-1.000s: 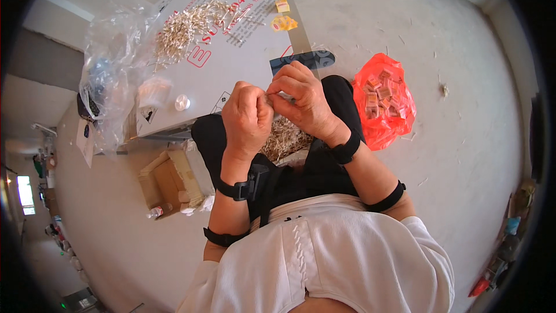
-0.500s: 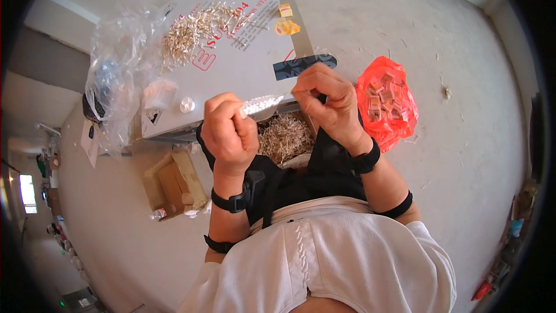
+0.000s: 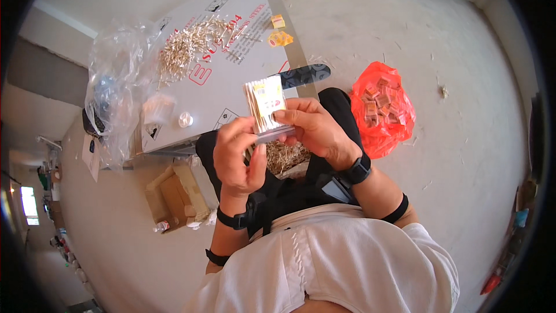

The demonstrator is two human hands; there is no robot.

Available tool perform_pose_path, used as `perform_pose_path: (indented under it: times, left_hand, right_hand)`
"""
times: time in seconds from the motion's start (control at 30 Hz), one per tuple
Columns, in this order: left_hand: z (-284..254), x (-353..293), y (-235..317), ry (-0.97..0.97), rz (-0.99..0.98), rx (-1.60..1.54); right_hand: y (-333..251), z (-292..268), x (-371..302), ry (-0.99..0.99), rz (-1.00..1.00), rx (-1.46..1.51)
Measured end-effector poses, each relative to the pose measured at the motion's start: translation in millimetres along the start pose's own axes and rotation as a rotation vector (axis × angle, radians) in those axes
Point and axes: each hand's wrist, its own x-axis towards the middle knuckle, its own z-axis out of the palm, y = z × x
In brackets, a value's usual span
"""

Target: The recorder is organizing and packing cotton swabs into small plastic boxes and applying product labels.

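Note:
A small clear pack of cotton swabs [image 3: 259, 101] with a yellow and white label card stands upright between my hands, above my lap. My right hand [image 3: 321, 130] grips its lower right side, thumb across the front. At the pack's lower left edge, the bent fingers and thumb of my left hand [image 3: 238, 153] pinch its bottom edge. Below the hands, a mass of loose swabs [image 3: 285, 157] shows between my legs, partly hidden. More loose swabs [image 3: 182, 52] lie heaped on the grey printed table top [image 3: 200, 101].
Yellow label cards [image 3: 280, 38] and a dark patterned strip [image 3: 307, 75] lie at the table's right edge. A small white round container [image 3: 185, 119] stands near clear plastic bags [image 3: 116, 93]. On the floor are a red bag [image 3: 382, 146] of small packs and an open cardboard box [image 3: 174, 191].
The pack has turned from edge-on to label side facing me, and it sits lower. My right hand has moved down and taken hold of it; the left has shifted to its bottom edge.

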Motion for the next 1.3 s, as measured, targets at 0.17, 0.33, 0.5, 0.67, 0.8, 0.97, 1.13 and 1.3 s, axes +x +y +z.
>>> perform_pose_path:
  times: [0.17, 0.33, 0.5, 0.67, 0.8, 0.97, 1.13, 1.3]
  left_hand:
    - [5, 15, -6, 0.123, -0.377, -0.389]
    - [5, 34, 2, -0.082, -0.313, -0.394]
    - [11, 36, 5, -0.094, -0.289, -0.359]
    - [15, 35, 4, -0.117, -0.301, -0.353]
    - [20, 36, 4, -0.122, -0.312, -0.387]
    - [23, 32, -3, -0.167, -0.286, -0.382]
    - [23, 36, -1, -0.160, -0.336, -0.448]
    - [12, 28, -13, -0.156, -0.359, -0.452]
  right_hand:
    - [5, 4, -5, 0.007, -0.210, -0.309]
    - [10, 6, -4, -0.032, -0.340, -0.369]
    - [11, 1, 0, -0.020, -0.479, -0.495]
    - [13, -1, 1, -0.005, -0.474, -0.483]
    - [19, -2, 2, 0.025, -0.493, -0.439]
    - [21, -10, 4, 0.049, -0.517, -0.534]
    - [19, -10, 3, 0.046, -0.495, -0.500]
    - [19, -11, 3, 0.039, -0.451, -0.374]
